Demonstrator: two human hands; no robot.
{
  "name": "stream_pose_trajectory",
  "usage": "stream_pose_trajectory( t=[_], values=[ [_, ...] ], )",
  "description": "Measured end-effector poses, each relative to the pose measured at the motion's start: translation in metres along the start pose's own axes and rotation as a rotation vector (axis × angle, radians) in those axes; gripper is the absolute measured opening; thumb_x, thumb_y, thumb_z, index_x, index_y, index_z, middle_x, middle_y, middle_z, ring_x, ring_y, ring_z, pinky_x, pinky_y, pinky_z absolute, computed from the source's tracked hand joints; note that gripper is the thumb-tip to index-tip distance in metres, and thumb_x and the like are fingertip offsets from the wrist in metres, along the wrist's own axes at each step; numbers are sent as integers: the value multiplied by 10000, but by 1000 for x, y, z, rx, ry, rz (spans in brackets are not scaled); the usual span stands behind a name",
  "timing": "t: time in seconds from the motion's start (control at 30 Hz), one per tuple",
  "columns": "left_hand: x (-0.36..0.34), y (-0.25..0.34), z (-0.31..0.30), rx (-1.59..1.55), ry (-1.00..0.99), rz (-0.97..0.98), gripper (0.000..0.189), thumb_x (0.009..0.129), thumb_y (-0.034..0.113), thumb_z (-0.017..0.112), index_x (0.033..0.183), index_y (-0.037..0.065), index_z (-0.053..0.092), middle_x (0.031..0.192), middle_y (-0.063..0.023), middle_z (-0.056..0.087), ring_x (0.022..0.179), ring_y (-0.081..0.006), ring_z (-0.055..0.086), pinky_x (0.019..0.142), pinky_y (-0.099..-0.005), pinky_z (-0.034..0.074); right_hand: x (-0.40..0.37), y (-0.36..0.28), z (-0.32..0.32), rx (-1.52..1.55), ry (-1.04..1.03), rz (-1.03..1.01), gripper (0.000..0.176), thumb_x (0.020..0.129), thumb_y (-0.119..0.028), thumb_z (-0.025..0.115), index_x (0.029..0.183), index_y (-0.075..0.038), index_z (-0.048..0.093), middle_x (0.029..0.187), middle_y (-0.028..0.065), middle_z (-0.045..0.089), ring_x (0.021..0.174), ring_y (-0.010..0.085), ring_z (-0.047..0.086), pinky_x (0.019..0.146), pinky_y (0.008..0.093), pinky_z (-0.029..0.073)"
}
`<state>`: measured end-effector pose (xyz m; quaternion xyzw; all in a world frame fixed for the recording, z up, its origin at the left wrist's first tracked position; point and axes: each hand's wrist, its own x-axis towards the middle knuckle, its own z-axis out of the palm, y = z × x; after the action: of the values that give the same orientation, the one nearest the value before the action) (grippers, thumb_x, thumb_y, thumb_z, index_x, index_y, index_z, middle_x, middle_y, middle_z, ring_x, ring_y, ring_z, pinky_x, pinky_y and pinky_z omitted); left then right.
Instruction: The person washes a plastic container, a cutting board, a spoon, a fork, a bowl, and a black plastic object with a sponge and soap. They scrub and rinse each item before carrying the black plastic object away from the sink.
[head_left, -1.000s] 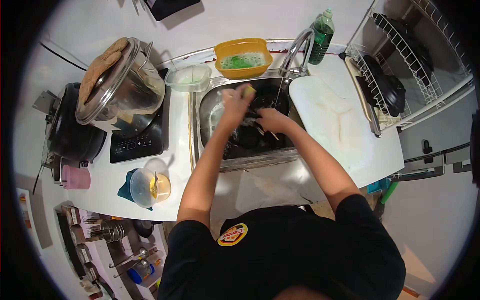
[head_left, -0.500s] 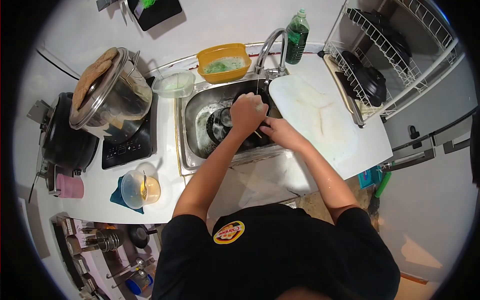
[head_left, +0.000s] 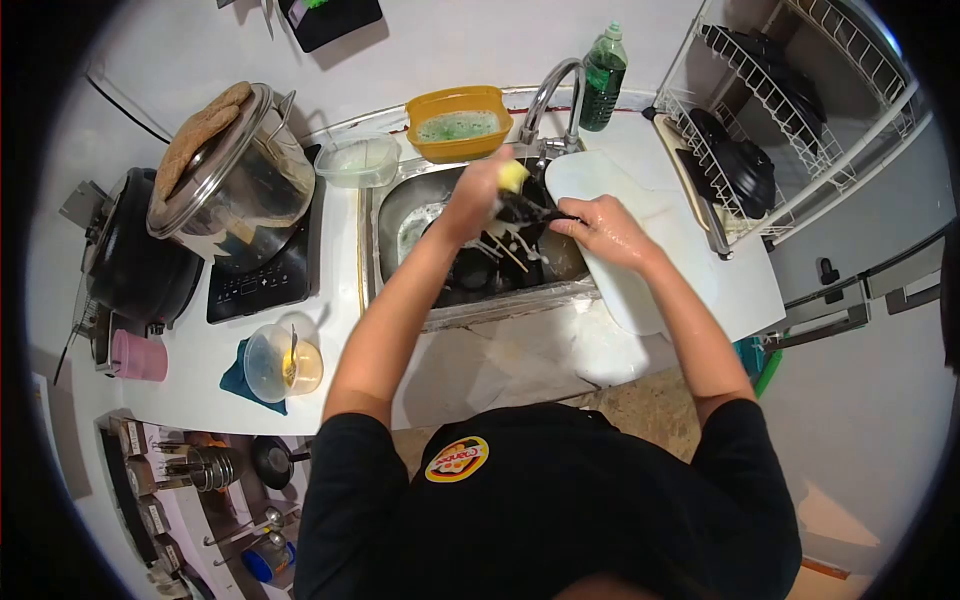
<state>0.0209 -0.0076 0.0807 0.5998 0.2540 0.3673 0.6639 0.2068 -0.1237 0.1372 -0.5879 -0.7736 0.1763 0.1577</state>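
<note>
Over the steel sink (head_left: 545, 297), my left hand (head_left: 468, 205) is closed around a yellow sponge (head_left: 513, 177). My right hand (head_left: 606, 230) grips the thin handle of a black kitchen utensil (head_left: 522, 210), whose wide, soapy head lies against the sponge hand. The exact kind of utensil I cannot tell. Below it, black dishes (head_left: 473, 272) sit in the basin with suds around them. A thin wooden stick (head_left: 513, 254) rests across them. The faucet (head_left: 577, 100) curves over the back of the sink.
Behind the sink stand a yellow tub (head_left: 458, 152) of suds, a clear container (head_left: 357, 172) and a green soap bottle (head_left: 603, 85). A white cutting board (head_left: 640, 285) lies at right, by a dish rack (head_left: 757, 222). Left are a steel pot (head_left: 245, 190) and an induction cooker (head_left: 258, 297).
My hands have moved apart and up out of the basin, my right one shifting right. The sponge and the black utensil now show between them. The view has shifted slightly.
</note>
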Motion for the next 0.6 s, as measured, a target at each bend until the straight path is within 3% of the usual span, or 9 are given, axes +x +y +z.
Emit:
stream_pose_trajectory(
  t=[0.1,0.13,0.17,0.23,0.27,0.37,0.5,0.53,0.6],
  values=[
    [-13,15,24,-857,95,-55,337,946,345,337,945,77,542,710,-28,587,663,-181,578,679,-298,471,8,7,46,319,181,70,318,875,-360,505,859,-43,538,678,205,543,647,381,530,604,418,422],
    [-8,2,23,-1047,67,22,289,933,312,335,946,85,513,744,-31,573,692,-188,568,689,-303,479,8,-1,59,453,260,93,355,905,-354,454,855,-7,512,686,219,519,634,392,489,610,412,410],
    [-3,-12,24,-1047,88,-44,284,925,303,339,930,81,516,747,-41,568,697,-184,567,665,-313,480,8,-6,70,546,320,147,433,933,-407,385,792,-13,498,590,166,494,527,320,466,524,361,405],
    [-13,8,51,-1050,142,-171,277,910,286,346,898,73,523,753,-62,558,707,-176,566,617,-333,483,16,-2,100,1135,346,330,499,910,-548,347,666,-116,401,468,-20,343,373,99,287,350,242,249],
    [-7,-22,38,-1065,109,-104,250,872,270,410,913,48,518,809,-78,569,779,-203,570,664,-341,483,16,-3,109,1297,307,410,506,894,-579,341,657,-133,376,460,-31,309,359,89,255,338,234,222],
    [0,-25,45,-437,603,54,235,820,221,512,957,31,507,827,-78,580,792,-222,576,691,-344,476,16,-27,103,1683,185,597,548,835,-683,308,631,-174,313,443,-58,228,329,66,185,316,215,157],
    [-19,-24,49,679,709,453,176,744,149,612,862,27,565,791,-140,565,732,-302,571,692,-361,470,18,-34,93,1787,8,637,631,753,-796,233,613,-183,287,440,-76,196,326,58,184,312,208,132],
    [-20,-24,51,698,698,395,133,732,151,629,771,29,597,763,-180,570,710,-349,577,679,-379,468,19,-28,96,1774,3,682,634,751,-798,228,613,-182,289,440,-77,193,324,58,183,309,208,131],
    [-31,-22,54,689,511,155,135,726,153,635,776,31,607,762,-182,576,713,-353,582,666,-400,464,20,-15,97,1759,-2,676,653,740,-809,213,620,-173,302,443,-80,190,322,55,189,303,207,131]
  ],
)
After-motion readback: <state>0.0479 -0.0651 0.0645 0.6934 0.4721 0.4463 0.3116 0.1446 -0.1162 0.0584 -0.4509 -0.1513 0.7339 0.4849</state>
